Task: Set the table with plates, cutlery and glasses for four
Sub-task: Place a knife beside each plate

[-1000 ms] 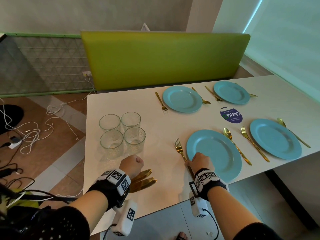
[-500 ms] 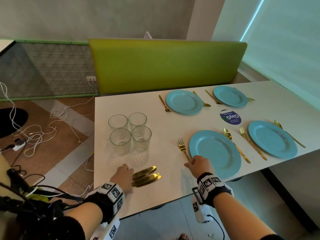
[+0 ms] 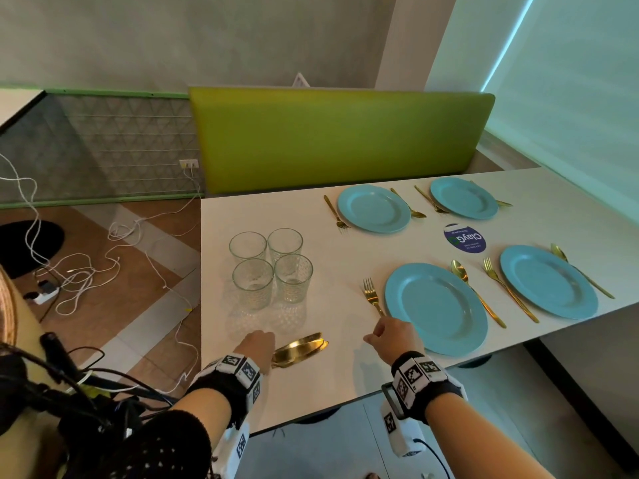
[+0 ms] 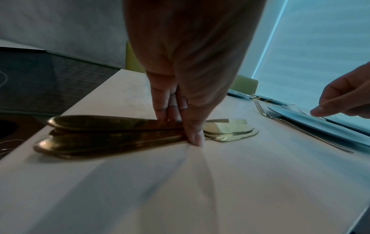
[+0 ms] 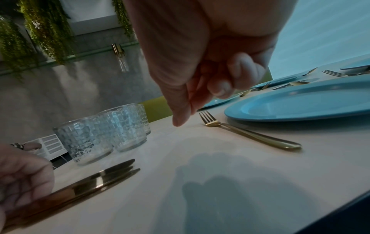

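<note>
Several gold knives (image 3: 301,347) lie stacked near the table's front edge. My left hand (image 3: 266,344) is down on their handles; in the left wrist view its fingers (image 4: 166,114) press on top and the thumb sits against the near side of the knives (image 4: 112,131). My right hand (image 3: 375,335) hovers just above the table with loosely curled fingers, holding nothing. It is beside the handle end of a gold fork (image 3: 371,295), which lies free left of the nearest blue plate (image 3: 435,309). Three other blue plates, such as the far-left one (image 3: 373,209), have gold cutlery beside them. Several clear glasses (image 3: 269,267) stand grouped behind the knives.
A round blue sticker (image 3: 465,238) sits between the plates. A green bench back (image 3: 339,140) runs behind the white table (image 3: 345,385). White cables (image 3: 76,271) and a power strip lie on the floor to the left.
My left hand dropped from a raised fist onto the knife handles. My right hand came off the fork handle and lifted slightly; the fork stays beside the plate.
</note>
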### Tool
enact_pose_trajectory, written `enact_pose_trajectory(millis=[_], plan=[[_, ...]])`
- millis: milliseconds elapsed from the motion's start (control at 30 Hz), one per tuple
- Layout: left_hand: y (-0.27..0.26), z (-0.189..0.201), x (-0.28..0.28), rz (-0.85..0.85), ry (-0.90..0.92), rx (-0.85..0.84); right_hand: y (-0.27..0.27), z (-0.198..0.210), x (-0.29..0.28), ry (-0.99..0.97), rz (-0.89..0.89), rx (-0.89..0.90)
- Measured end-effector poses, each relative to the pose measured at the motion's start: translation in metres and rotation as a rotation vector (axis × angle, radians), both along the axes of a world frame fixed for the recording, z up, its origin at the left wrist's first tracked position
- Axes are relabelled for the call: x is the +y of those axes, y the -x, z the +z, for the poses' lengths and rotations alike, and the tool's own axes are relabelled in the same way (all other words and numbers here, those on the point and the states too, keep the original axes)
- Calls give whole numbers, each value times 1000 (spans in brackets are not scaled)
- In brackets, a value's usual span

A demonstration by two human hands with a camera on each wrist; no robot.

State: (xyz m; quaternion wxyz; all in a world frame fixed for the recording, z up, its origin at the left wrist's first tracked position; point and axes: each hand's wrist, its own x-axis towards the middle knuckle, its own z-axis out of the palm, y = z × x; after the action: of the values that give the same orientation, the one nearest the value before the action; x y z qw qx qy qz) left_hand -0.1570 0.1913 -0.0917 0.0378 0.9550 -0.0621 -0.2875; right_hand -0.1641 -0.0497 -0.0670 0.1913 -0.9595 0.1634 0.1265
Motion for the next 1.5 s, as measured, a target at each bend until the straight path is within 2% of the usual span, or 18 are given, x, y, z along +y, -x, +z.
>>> enact_pose_trajectory(millis=[233, 800, 1200, 1500], plan=[[-5, 0, -4, 5, -89, 81, -1, -5, -3, -10, 13, 17], [4, -4, -11, 16, -118, 61, -11, -18, 19, -25, 139, 98], [6, -9, -21, 27, -86, 36, -9, -20, 27, -65, 177, 95], [1, -13, -27, 130, -30, 16, -3, -22, 21, -75, 148, 107]])
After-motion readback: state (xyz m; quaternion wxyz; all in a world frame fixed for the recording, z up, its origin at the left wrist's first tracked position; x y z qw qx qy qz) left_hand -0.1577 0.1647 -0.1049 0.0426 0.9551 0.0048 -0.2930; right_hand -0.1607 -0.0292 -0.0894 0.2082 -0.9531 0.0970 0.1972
